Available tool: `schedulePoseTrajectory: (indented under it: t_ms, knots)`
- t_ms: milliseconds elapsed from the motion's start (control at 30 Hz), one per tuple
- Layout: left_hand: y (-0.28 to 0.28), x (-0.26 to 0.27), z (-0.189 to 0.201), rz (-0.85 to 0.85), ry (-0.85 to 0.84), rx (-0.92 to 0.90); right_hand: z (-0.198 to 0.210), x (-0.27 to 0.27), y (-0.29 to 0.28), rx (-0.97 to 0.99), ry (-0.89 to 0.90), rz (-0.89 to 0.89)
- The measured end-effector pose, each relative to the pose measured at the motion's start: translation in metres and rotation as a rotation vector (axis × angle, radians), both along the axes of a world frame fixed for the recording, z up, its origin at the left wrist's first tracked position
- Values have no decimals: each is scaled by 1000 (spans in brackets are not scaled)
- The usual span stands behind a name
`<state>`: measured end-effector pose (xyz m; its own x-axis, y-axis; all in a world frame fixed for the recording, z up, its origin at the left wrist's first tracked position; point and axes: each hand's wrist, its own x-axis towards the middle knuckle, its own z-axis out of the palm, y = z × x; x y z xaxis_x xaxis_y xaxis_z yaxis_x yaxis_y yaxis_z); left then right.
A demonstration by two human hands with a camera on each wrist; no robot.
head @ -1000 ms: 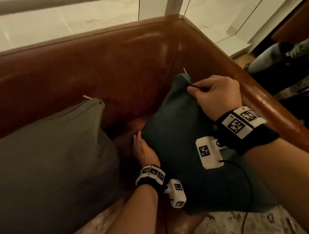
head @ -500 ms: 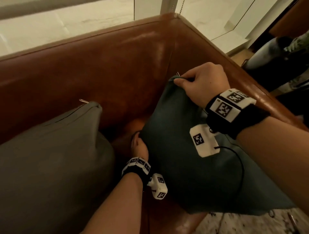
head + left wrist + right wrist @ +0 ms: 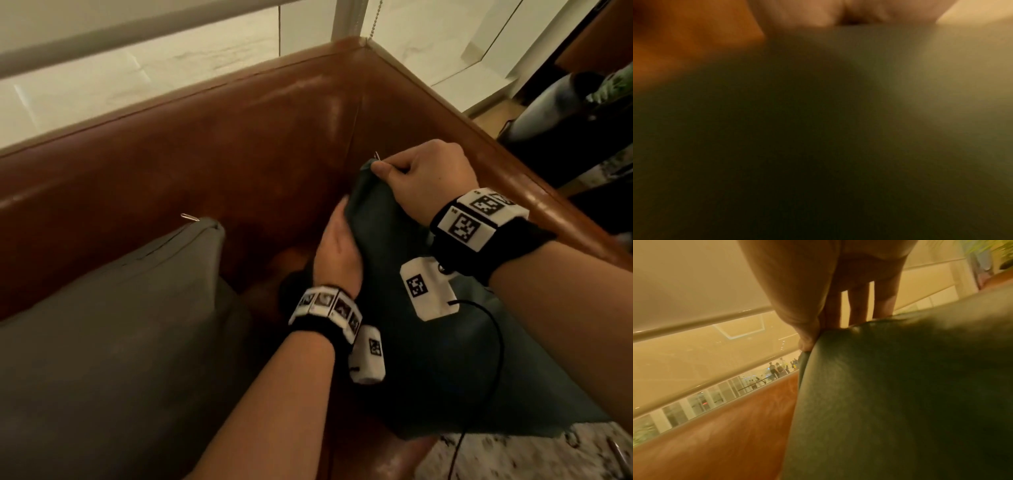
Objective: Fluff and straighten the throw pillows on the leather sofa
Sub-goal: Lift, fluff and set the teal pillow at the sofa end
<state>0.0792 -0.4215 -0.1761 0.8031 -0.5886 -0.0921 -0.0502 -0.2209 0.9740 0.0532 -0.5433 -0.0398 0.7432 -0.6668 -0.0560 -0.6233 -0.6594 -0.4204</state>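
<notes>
Pinching soft dark pillow (image 3: pixel 428 359) corner, R hand (image 3: pixel 424 178)

two pillows (image 3: pixel 113 329) on leather sofa (image 3: pixel 212 144)

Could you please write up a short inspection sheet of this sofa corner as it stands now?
Surface: brown leather sofa, its back and side meeting in a corner.
Job's things: dark teal fabric pillow propped in the corner; grey-green fabric pillow leaning against the back, untouched.
Clutter: nothing seen on the seat.
Grippers: right hand pinches the teal pillow's top corner; left hand lies against its left edge, fingers hidden.
Cables: thin black cable trails from the right wrist camera across the teal pillow.
Surroundings: pale railing and glass behind the sofa; patterned floor at lower right.
</notes>
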Motion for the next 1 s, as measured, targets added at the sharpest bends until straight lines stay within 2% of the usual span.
schedulePoseTrajectory:
  t_ms: [100, 200, 267, 333, 367, 433, 500, 533, 567, 633, 667, 700, 733, 767, 833, 867, 900, 933, 1000]
  knots:
    - [31, -17, -64, 20, 78, 217, 3, 2, -6, -10, 29, 9]
    - [59, -20, -99, -45, 156, 400, -1, 6, -4, 28, 48, 22]
    - [64, -14, -91, 24, 297, 425, 2, 8, -2, 71, 32, 2]
    - [59, -6, -64, 104, 293, 449, 6, 6, 4, 72, 57, 18]
    - [54, -3, -43, 146, 200, 399, 6, 2, 10, 31, 65, 28]
    - [42, 3, 12, 161, -156, 219, -2, -15, 30, -110, 49, 30]
    - [26, 11, 62, 42, -517, 55, -20, -44, 58, -168, 45, 14]
    - [15, 15, 80, -81, -666, 32, -32, -59, 71, -165, 73, 1]
    - [5, 18, 90, -248, -798, 56, -45, -75, 81, -170, 110, -16]
    - [-10, 24, 87, -639, -1100, 241, -67, -107, 90, -218, 142, -100]
    - [-12, 32, 76, -782, -1240, 343, -73, -124, 91, -222, 152, -169]
    - [-12, 45, 64, -844, -1319, 431, -77, -143, 88, -215, 174, -230]
    - [-10, 63, 55, -800, -1332, 508, -82, -164, 85, -213, 205, -277]
    - [-9, 80, 51, -684, -1271, 601, -86, -187, 81, -221, 234, -325]
    - [-11, 105, 58, -391, -960, 790, -89, -231, 77, -225, 282, -452]
    - [-13, 106, 65, -278, -847, 813, -86, -245, 77, -210, 293, -515]
    - [-15, 97, 71, -213, -840, 755, -84, -251, 79, -193, 277, -571]
    - [-17, 79, 77, -208, -914, 647, -81, -248, 81, -187, 237, -606]
    - [-20, 29, 92, -303, -1128, 423, -73, -224, 86, -198, 140, -571]
